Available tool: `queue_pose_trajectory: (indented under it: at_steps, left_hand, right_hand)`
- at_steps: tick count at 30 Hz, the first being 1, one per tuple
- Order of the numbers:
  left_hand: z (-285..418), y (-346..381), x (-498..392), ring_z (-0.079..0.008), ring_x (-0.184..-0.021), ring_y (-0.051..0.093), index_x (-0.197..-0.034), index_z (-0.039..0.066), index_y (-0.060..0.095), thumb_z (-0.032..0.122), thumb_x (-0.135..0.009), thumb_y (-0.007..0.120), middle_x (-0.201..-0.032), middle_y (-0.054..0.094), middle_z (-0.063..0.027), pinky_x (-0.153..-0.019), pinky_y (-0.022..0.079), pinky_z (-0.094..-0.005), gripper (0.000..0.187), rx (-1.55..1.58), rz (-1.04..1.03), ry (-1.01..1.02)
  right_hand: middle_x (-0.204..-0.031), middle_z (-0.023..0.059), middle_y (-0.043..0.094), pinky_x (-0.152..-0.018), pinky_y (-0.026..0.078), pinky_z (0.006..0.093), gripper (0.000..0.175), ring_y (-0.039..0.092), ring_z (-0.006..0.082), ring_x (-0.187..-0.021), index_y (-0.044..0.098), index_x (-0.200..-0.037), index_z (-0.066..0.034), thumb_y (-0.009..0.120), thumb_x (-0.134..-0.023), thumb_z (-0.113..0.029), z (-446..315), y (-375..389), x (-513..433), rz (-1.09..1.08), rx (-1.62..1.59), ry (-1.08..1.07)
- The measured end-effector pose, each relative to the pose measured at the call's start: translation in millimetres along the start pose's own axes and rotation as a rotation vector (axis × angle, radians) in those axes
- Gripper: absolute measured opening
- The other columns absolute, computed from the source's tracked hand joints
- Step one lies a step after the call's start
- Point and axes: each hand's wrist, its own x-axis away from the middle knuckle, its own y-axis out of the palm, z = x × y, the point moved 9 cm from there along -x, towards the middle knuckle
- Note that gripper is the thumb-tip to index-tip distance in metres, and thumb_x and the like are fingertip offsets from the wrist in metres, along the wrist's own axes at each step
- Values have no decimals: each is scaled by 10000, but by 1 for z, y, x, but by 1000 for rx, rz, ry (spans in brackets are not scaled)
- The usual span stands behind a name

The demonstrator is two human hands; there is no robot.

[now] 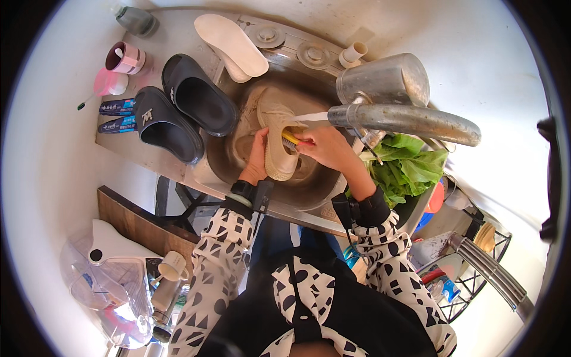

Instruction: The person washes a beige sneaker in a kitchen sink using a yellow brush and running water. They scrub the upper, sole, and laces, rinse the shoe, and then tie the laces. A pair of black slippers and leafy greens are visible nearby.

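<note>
A beige shoe (280, 166) is held over a stainless steel sink (308, 196), its toe towards the far side. My left hand (255, 159) grips its left side near the heel. In my right hand (328, 147) is a scrubbing brush (290, 137) with a yellow and red handle and grey bristles, pushed into the shoe's opening. From the metal faucet (401, 120) a stream of water (310, 117) falls onto the shoe's upper. Under the shoe the basin holds murky water, and what lies at its bottom is hard to make out.
Two black slide sandals (169, 129) and a pair of pale insoles (229, 42) lie left of and behind the basin. Toothpaste tubes (117, 124) and a pink cup (125, 58) stand farther left. Leafy greens (406, 165) fill the right side, below the faucet.
</note>
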Motion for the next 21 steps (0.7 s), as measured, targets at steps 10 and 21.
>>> queue_pose_trajectory:
  at_steps: [10,21]
  left_hand:
    - [0,6,4,-235,-1039,612,-1226,36,550,395,-936,410,-1152,630,-100,-935,483,-352,482,5,3,47]
    - [-9,0,-2,-196,-1041,594,-1258,60,532,530,-953,435,-1160,613,-74,-921,479,-303,568,-127,88,130]
  right_hand:
    - [-834,247,617,-702,467,492,312,597,417,-802,613,-1040,-12,596,-791,-198,-5,18,9,-39,47,1]
    - [-789,251,618,-650,497,480,154,622,423,-749,565,-869,34,539,-827,-112,25,81,-15,135,-7,-39]
